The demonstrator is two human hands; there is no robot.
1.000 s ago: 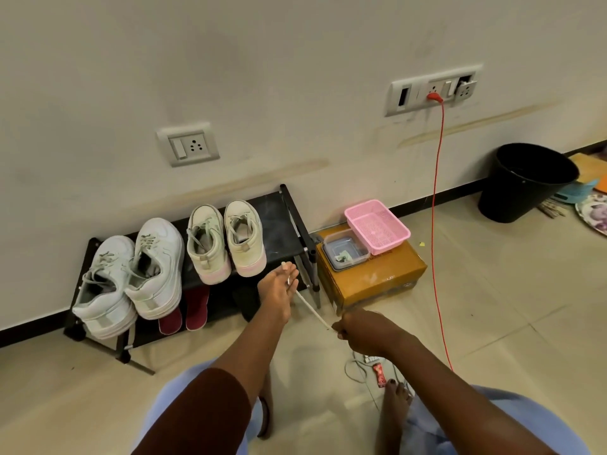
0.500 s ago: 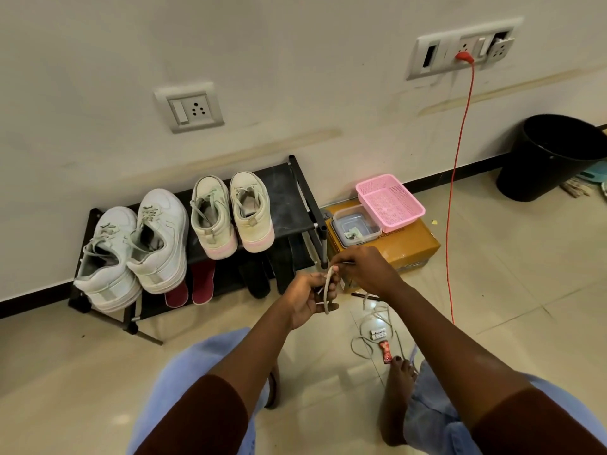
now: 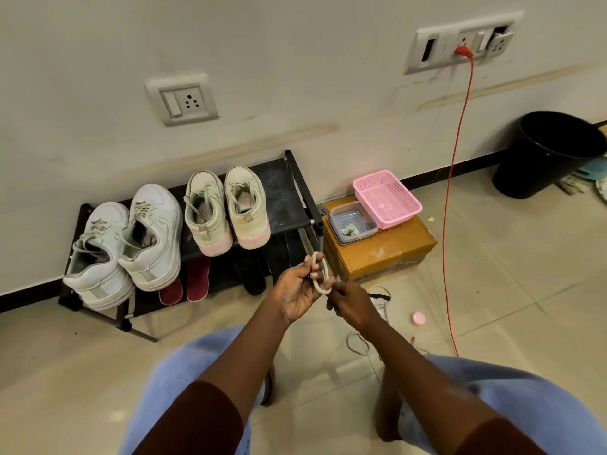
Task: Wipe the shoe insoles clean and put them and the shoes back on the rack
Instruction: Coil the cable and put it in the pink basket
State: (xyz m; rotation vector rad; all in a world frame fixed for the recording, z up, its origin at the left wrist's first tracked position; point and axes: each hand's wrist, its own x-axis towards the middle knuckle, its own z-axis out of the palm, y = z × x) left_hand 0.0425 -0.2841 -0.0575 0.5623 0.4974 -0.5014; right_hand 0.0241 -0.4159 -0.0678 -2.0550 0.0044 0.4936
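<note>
Shoes (image 3: 170,238) on black rack (image 3: 289,195), tiled floor (image 3: 492,274).

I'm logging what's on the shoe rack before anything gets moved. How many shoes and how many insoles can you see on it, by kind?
White sneakers: 2
Cream sneakers with pink soles: 2
Dark red insoles, lower shelf: 2
Total: 6
The dark shapes on the lower shelf are too shadowed to count.

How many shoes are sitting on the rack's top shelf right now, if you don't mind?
4, in two pairs: white sneakers and at the rack's left end, and pink-soled shoes and in the middle. The lower shelf is partly hidden.
</note>
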